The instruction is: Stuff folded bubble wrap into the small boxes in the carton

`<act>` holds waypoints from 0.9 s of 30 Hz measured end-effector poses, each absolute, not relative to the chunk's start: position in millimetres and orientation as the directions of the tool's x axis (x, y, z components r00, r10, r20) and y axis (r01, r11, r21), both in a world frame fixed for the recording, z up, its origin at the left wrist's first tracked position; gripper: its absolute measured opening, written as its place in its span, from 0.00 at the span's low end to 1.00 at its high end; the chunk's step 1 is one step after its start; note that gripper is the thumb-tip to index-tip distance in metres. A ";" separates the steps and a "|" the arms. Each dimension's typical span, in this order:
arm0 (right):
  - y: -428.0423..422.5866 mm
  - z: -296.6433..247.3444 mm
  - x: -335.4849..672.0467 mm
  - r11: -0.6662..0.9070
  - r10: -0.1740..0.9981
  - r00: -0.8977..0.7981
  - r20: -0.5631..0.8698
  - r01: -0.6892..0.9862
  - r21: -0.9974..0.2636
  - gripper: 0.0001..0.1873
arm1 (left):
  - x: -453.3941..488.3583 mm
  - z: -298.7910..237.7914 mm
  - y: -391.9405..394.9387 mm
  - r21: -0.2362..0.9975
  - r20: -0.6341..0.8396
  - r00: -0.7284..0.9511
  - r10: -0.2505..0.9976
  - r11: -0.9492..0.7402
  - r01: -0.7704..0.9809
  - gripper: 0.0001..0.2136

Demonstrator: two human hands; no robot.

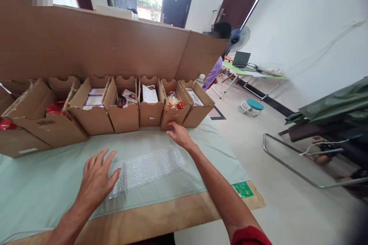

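A sheet of clear bubble wrap (149,166) lies flat on the pale green table cover (43,183). My left hand (96,178) rests on the sheet's left end, fingers spread and flat. My right hand (179,134) reaches past the sheet's far right corner, fingers stretched out, close to the foot of a cardboard box holding red-and-clear packets (174,101). Neither hand holds anything.
A row of open cardboard boxes (123,116) with packaged goods lines the back of the table, against a tall cardboard wall (94,46). A person sits beyond at a folding table with a laptop (241,59). A stool (253,105), a fan and a metal frame (287,164) stand on the floor to the right.
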State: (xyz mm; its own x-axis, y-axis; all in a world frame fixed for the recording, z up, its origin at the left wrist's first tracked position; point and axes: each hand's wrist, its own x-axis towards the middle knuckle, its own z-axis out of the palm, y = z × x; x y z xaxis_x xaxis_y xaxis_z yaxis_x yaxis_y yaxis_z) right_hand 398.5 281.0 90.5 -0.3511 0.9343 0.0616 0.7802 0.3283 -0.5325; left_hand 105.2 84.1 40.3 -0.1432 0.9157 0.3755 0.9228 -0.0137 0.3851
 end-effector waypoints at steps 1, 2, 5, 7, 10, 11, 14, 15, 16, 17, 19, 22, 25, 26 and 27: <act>284.1 90.7 398.4 0.326 0.935 -0.348 0.061 0.784 -0.528 0.22 | 103.5 39.8 84.0 0.414 0.371 -0.180 0.911 0.011 0.910 0.25; 285.2 92.0 399.1 0.325 0.936 -0.347 0.059 0.787 -0.525 0.23 | 101.6 39.9 84.2 0.449 0.365 -0.222 0.904 0.038 0.893 0.25; 279.0 100.5 396.9 0.337 0.930 -0.361 0.060 0.779 -0.528 0.18 | 94.4 45.9 85.9 0.626 0.339 -0.417 0.844 0.129 0.769 0.29; 270.4 106.1 383.4 0.370 0.915 -0.398 0.072 0.753 -0.544 0.14 | 89.2 54.2 89.1 0.807 0.263 -0.606 0.751 0.173 0.564 0.34; 257.5 107.7 338.9 0.459 0.851 -0.520 0.069 0.673 -0.580 0.12 | 81.4 68.8 100.5 0.970 0.125 -0.803 0.582 0.099 0.223 0.39; 254.6 106.3 319.6 0.495 0.813 -0.580 0.057 0.634 -0.594 0.13 | 78.4 72.9 106.5 0.984 0.112 -0.827 0.551 0.057 0.171 0.40; 254.6 98.6 263.7 0.555 0.718 -0.696 0.027 0.548 -0.626 0.21 | 64.2 79.3 130.1 0.984 0.154 -0.850 0.504 -0.002 0.177 0.44; 257.6 95.7 249.3 0.552 0.717 -0.697 0.023 0.547 -0.629 0.23 | 57.7 79.3 139.0 0.979 0.176 -0.858 0.482 0.006 0.204 0.45; 261.6 93.1 238.2 0.539 0.730 -0.683 0.020 0.559 -0.630 0.23 | 51.0 78.3 148.0 0.972 0.199 -0.863 0.464 0.021 0.235 0.45; 266.2 90.9 230.3 0.525 0.747 -0.665 0.018 0.572 -0.630 0.23 | 44.4 76.5 156.6 0.964 0.217 -0.864 0.455 0.039 0.262 0.45; 274.8 88.0 223.2 0.500 0.771 -0.637 0.012 0.594 -0.631 0.23 | 33.7 71.0 170.8 0.953 0.235 -0.854 0.465 0.060 0.296 0.44; 279.9 88.5 224.1 0.484 0.785 -0.620 0.007 0.606 -0.631 0.22 | 24.5 60.6 176.9 0.943 0.253 -0.835 0.488 0.069 0.326 0.43; 270.9 92.6 220.0 0.496 0.770 -0.638 0.005 0.594 -0.633 0.20 | 12.5 50.0 159.2 0.931 0.273 -0.840 0.469 0.093 0.354 0.41; 265.1 93.6 214.5 0.508 0.753 -0.658 0.002 0.580 -0.637 0.18 | 5.2 46.9 149.7 0.926 0.277 -0.849 0.449 0.110 0.360 0.41; 258.7 94.1 206.5 0.523 0.729 -0.685 -0.002 0.558 -0.644 0.18 | -4.2 44.5 140.0 0.922 0.282 -0.860 0.425 0.128 0.366 0.42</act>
State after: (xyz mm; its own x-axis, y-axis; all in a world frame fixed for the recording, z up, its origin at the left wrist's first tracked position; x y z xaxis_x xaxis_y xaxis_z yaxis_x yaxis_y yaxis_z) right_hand 206.5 258.7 94.1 -0.6850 0.7285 -0.0023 0.5584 0.5230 -0.6439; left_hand -4.2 140.0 44.5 -0.8602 0.4248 0.2822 0.3658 0.1284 0.9218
